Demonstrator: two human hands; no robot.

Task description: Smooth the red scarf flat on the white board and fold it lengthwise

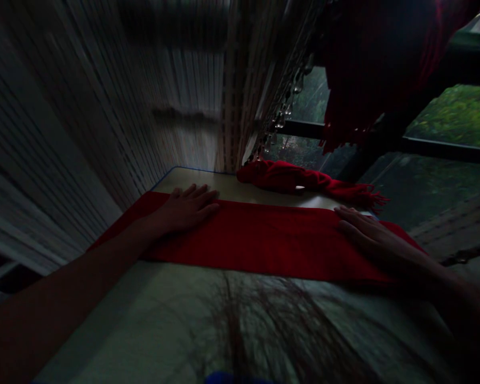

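Note:
A long red cloth point(260, 240) lies flat across a pale table top point(144, 320). My left hand point(188, 205) rests palm down on its left part, fingers stretched out and flat. On the cloth's right end my right hand point(364, 232) lies flat too, fingers extended. Neither hand grips anything. Behind the flat cloth, a second red cloth with a fringe point(300, 178) lies bunched near the table's far edge.
A wall of pale slats or hanging strands point(84, 122) stands close on the left and behind the table. More red fringed fabric point(364, 80) hangs at the upper right. Dark window bars point(444, 146) with greenery beyond fill the right. The scene is dim.

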